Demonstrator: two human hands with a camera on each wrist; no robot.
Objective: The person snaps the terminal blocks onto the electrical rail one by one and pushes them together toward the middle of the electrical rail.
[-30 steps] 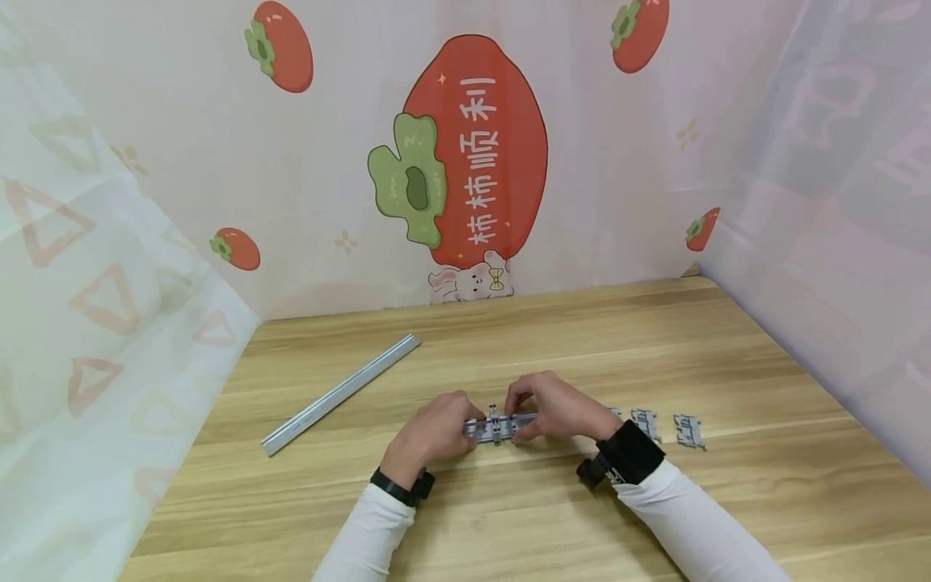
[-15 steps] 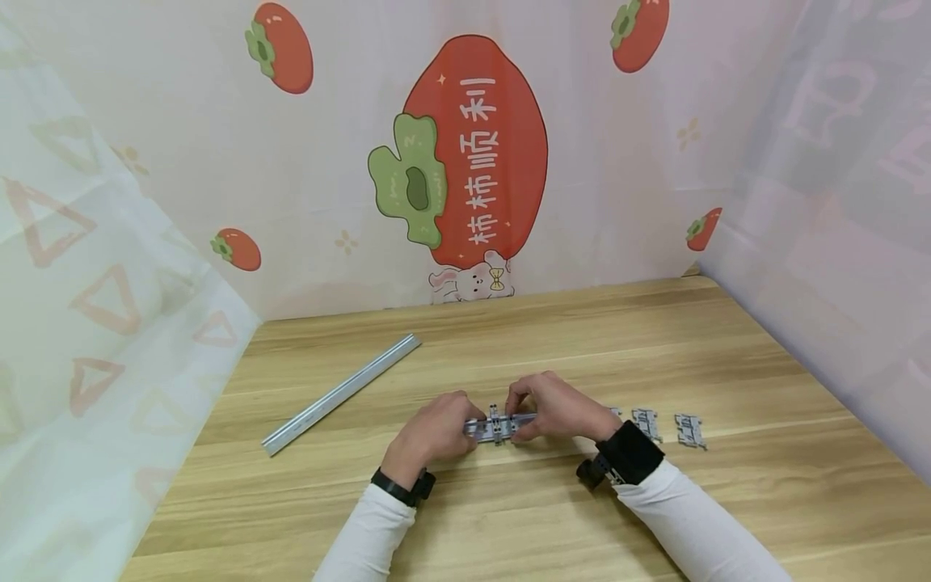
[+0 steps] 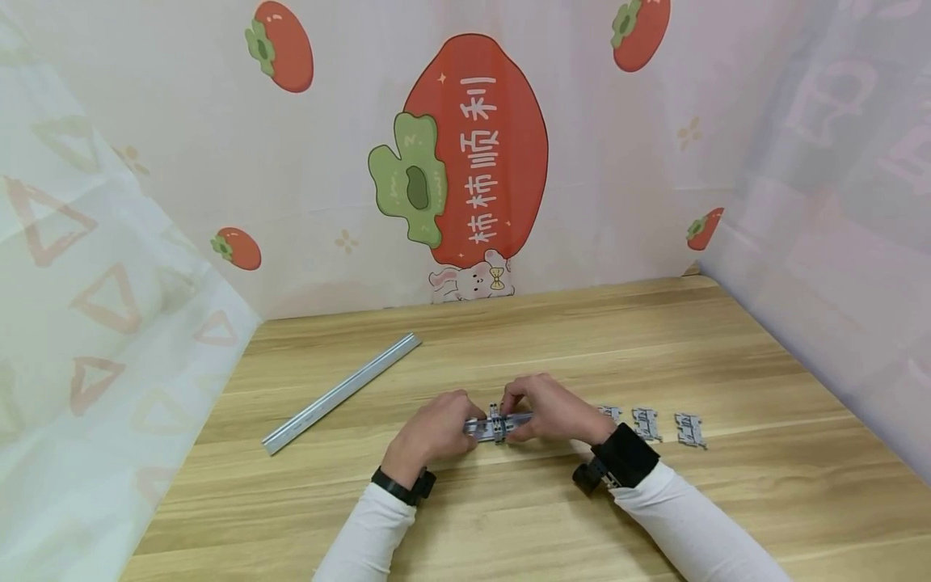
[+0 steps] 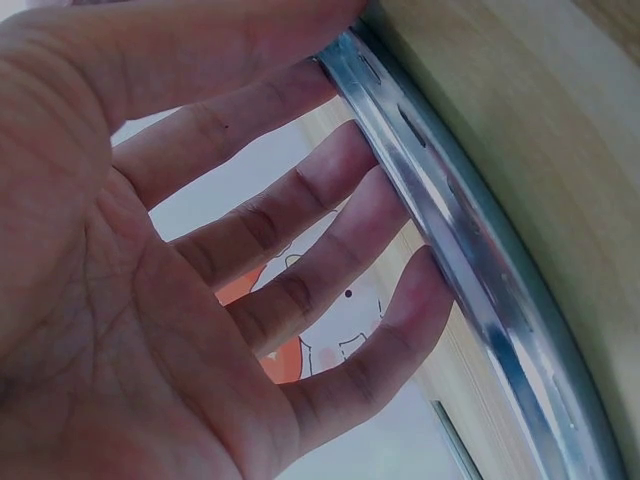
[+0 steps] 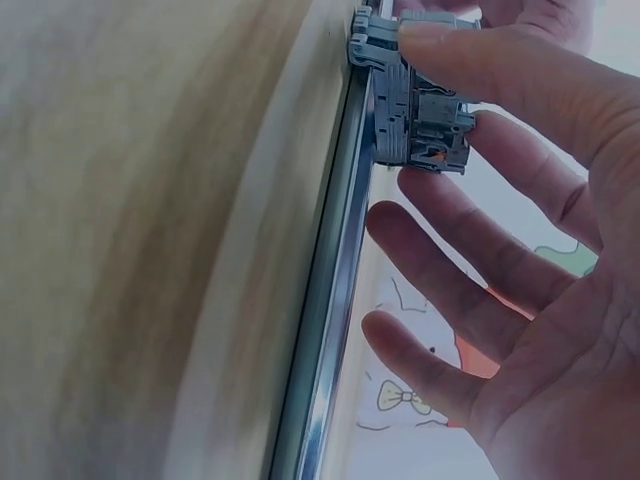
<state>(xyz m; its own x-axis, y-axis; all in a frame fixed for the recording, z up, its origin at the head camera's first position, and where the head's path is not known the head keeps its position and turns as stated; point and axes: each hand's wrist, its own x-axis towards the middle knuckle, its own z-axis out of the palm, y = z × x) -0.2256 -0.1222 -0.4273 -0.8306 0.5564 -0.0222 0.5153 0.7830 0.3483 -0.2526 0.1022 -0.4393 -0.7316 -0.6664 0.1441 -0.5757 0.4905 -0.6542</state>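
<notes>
A metal DIN rail [image 4: 480,250] runs lengthwise between both hands, close over the table. My left hand [image 3: 435,427] holds it near its left end, thumb on the near side and fingertips [image 4: 430,275] along the far edge. Grey DIN-rail terminal blocks [image 3: 498,426] straddle the rail between the hands, side by side. My right hand [image 3: 556,411] pinches the rightmost block [image 5: 420,110] between thumb and index finger. Its other fingers are spread beside the rail in the right wrist view. The right hand hides the rail's right part in the head view.
Another metal rail [image 3: 342,394] lies slanted on the table at the left. Three loose grey terminal blocks [image 3: 689,430] lie in a row to the right, the nearest partly behind the right wrist. A printed curtain [image 3: 334,162] stands behind the table [image 3: 465,517].
My right hand has slid a little left along the rail with the terminal block, which is now up against the one beside it. The left hand has stayed in place.
</notes>
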